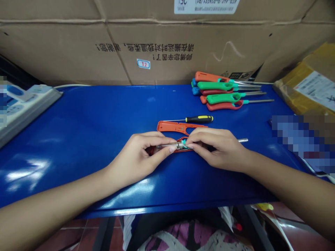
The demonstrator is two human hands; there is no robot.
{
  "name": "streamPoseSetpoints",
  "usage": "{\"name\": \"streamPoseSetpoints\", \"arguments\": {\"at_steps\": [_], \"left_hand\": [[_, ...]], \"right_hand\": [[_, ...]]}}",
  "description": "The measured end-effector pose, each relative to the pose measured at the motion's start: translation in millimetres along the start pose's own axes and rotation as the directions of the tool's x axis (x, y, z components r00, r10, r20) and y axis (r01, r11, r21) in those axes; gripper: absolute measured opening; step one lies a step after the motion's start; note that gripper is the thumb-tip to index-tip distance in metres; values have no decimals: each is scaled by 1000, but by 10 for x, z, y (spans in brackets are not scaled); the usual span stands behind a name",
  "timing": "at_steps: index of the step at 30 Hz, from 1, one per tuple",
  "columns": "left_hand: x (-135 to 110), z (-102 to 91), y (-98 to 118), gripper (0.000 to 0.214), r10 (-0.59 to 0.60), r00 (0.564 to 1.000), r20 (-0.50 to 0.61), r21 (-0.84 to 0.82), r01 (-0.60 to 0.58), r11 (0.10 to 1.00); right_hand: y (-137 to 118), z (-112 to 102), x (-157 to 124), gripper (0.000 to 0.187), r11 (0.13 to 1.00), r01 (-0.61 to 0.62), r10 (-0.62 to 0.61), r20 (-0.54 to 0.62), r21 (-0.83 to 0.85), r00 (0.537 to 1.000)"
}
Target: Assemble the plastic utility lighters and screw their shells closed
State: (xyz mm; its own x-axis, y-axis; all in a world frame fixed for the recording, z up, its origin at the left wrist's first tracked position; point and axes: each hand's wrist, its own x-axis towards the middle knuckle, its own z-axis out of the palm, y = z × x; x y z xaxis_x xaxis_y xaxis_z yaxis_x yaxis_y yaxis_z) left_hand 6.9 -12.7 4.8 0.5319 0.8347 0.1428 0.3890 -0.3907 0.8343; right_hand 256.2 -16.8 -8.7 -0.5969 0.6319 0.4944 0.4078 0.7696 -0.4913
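My left hand [142,153] and my right hand [217,148] meet at the middle of the blue table [86,139]. Both pinch an opened red gas lighter [180,145] lying flat, its clear inner tube and a small green part showing between my fingertips. Its metal nozzle [243,140] sticks out to the right past my right hand. Just behind lies a separate orange lighter shell half [174,127]. A black-and-yellow screwdriver [199,119] rests behind that shell.
A pile of several orange, green, blue and red long-nozzle lighters [222,94] lies at the back right. Cardboard boxes [157,45] wall the far edge. A white power strip [28,101] sits far left, a yellow parcel [309,87] far right.
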Motion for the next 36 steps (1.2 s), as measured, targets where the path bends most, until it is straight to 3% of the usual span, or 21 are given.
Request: {"name": "streamPoseSetpoints", "arguments": {"at_steps": [23, 36], "left_hand": [[-23, 25, -20, 16, -10, 1000, 0, 11, 10, 1000], [3, 1, -7, 13, -7, 996, -85, 57, 12, 998]], "right_hand": [[19, 25, -18, 12, 996, 37, -30, 76, -85, 997], [24, 1, 16, 7, 999, -35, 35, -38, -7, 999]]}}
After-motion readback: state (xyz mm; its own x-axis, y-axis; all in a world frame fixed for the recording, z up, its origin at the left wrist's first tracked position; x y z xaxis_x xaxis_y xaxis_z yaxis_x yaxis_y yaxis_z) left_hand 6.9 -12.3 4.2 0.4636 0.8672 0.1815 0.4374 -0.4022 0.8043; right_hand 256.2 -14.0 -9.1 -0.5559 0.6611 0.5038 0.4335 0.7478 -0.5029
